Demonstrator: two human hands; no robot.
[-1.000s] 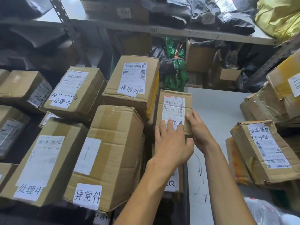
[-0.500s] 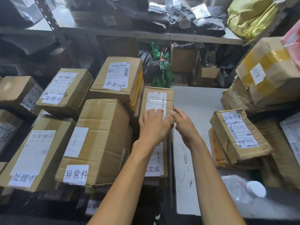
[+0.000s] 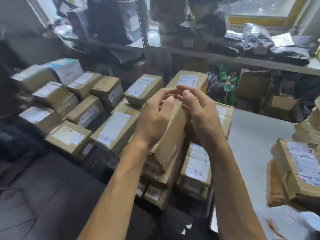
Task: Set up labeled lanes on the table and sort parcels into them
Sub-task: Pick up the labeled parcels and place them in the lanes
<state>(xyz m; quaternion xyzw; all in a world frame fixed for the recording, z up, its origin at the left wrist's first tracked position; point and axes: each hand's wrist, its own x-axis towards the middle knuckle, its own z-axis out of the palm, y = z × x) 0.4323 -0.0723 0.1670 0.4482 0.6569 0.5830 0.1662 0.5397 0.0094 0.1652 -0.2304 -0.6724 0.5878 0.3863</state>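
My left hand (image 3: 154, 116) and my right hand (image 3: 202, 116) are raised close together at the centre of the head view. Their fingers are loosely curled and apart, the fingertips almost touch, and nothing is held. Below and between them lies a large brown parcel (image 3: 173, 137). A flat parcel (image 3: 196, 163) with a handwritten white label stands just right of it, at the left edge of the white table (image 3: 251, 153). More labelled cardboard parcels (image 3: 112, 130) are stacked in rows to the left. The image is motion-blurred.
Worn taped parcels (image 3: 299, 170) are piled at the table's right edge. A metal shelf (image 3: 242, 58) with dark mailer bags runs across the back. A green bag (image 3: 225, 84) and open cartons sit under it. A dark surface (image 3: 43, 196) fills the lower left.
Both hands have come off the small labelled parcel and lifted up together, empty. The camera has pulled back and swung left, so more parcel rows on the left show.
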